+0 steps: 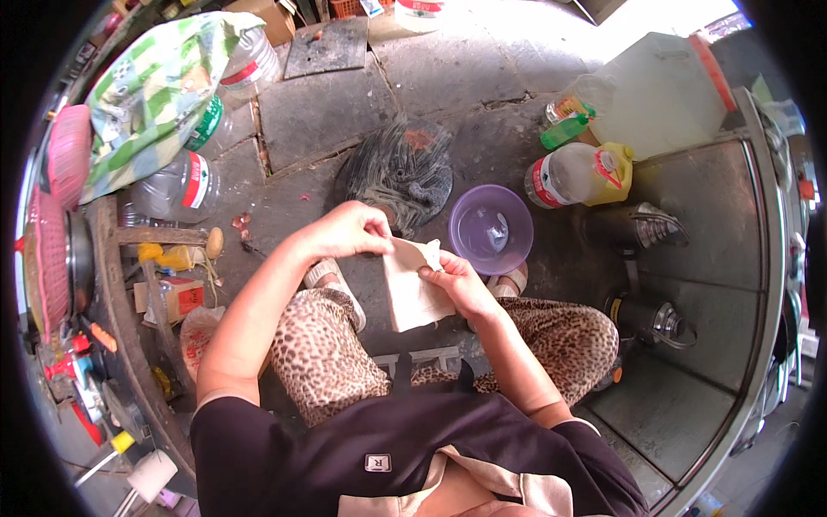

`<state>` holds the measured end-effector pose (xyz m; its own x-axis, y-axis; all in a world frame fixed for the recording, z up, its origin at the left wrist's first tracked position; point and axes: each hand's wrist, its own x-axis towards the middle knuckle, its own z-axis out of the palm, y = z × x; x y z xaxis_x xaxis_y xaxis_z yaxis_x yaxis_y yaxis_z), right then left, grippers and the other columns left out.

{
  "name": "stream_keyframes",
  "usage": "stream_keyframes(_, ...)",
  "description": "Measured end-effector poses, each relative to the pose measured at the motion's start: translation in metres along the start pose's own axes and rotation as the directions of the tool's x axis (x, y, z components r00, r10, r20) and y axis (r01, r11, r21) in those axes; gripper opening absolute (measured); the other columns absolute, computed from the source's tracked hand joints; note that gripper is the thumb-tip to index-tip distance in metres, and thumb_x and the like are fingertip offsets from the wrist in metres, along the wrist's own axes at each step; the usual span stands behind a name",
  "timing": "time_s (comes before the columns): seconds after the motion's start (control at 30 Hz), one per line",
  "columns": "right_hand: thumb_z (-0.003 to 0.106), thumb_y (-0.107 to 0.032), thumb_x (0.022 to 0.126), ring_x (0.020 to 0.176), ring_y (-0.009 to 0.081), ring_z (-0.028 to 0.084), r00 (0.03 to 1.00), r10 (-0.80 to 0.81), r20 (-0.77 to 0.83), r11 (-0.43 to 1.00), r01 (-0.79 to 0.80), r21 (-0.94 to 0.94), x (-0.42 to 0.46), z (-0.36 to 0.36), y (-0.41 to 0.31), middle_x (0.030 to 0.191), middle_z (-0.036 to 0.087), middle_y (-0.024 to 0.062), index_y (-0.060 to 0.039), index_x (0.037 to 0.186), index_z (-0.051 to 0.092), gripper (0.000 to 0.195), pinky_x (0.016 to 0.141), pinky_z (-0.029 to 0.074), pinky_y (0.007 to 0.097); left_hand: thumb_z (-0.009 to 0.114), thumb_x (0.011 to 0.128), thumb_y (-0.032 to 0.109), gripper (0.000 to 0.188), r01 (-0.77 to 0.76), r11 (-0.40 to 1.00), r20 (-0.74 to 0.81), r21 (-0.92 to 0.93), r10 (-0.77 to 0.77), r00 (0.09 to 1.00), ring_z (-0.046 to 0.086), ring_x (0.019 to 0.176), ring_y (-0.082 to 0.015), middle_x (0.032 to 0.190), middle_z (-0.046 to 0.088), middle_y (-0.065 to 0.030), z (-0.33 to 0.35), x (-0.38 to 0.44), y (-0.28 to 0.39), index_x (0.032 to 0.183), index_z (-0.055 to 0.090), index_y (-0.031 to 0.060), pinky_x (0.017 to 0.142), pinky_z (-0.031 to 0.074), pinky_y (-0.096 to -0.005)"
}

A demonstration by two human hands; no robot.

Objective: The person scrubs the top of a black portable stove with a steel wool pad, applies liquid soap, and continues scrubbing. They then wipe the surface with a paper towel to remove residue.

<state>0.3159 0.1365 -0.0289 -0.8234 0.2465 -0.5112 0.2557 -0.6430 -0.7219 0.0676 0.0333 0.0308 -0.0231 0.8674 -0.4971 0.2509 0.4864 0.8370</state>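
A thin white sheet [417, 297], cloth or paper, hangs between my hands above the floor. My left hand [352, 229] pinches its upper left corner with thumb and fingertips. On the right edge, my right hand [455, 281] grips it with the thumb on top. A crumpled bit of the sheet sticks up beside that thumb. Just beyond my right hand stands a purple plastic basin [460, 226] with a shiny patch inside. Past my left hand lies a dark round slab [387, 171] smeared with pale streaks, its near edge partly hidden by the hand.
At right, a large clear bottle [562, 174], a yellow jug [620, 171] and a green bottle [565, 132] stand near a metal-sided cabinet [698, 213]. Two vacuum flasks [646, 316] are beside it. A green checked cloth [155, 97] covers things at left, above a wooden frame [161, 236].
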Motion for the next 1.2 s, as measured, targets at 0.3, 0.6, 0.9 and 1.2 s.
stream_keyframes(0.3,0.059,0.001,0.081,0.113,0.0369,0.064,0.942,-0.330,-0.055,0.230,0.023,-0.973,0.126,-0.085,0.045,0.149,0.051,0.0135,-0.0046,0.103,0.072,0.027,0.092,0.053,0.0431,0.074,0.090,0.013,0.026,0.069,0.900,-0.256,-0.431,-0.195,0.947,0.059,0.087,-0.0089,0.095,0.066,-0.0007,-0.005,0.091,-0.164,0.113,0.067,0.0022,0.081,0.051,-0.0272)
stream_keyframes(0.6,0.055,0.003,0.084,0.112,0.0334,0.066,0.891,-0.453,0.023,0.021,0.037,-0.999,0.206,-0.125,0.048,0.133,0.063,0.0101,-0.0032,0.111,0.071,0.032,0.093,0.054,0.0406,0.073,0.091,0.013,0.027,0.008,0.857,-0.344,-0.515,-0.215,0.914,0.056,0.084,-0.0076,0.098,0.068,-0.0002,-0.002,0.100,-0.204,0.116,0.069,0.0046,0.080,0.050,-0.0258)
stream_keyframes(0.9,0.059,-0.008,0.100,0.101,0.0122,0.067,0.979,0.108,-0.174,0.993,-0.113,-0.018,0.214,-0.067,0.020,0.113,0.071,0.0015,-0.0061,0.123,0.068,0.024,0.090,0.052,0.0302,0.076,0.092,0.025,0.054,-0.104,0.664,-0.346,-0.740,-0.243,0.906,0.059,0.112,-0.0104,0.118,0.068,-0.0035,0.002,0.109,-0.198,0.136,0.057,0.0016,0.094,0.048,-0.0284)
stream_keyframes(1.2,0.065,-0.011,0.097,0.099,0.0164,0.070,0.956,0.283,0.082,0.930,-0.295,0.218,0.250,-0.028,0.026,0.109,0.073,0.0047,-0.0055,0.120,0.068,0.024,0.091,0.055,0.0336,0.070,0.095,0.018,0.024,-0.092,0.255,-0.145,-0.963,-0.196,0.970,0.060,0.104,-0.0092,0.109,0.067,0.0026,-0.015,0.103,-0.219,0.116,0.066,0.0083,0.097,0.045,-0.0270)
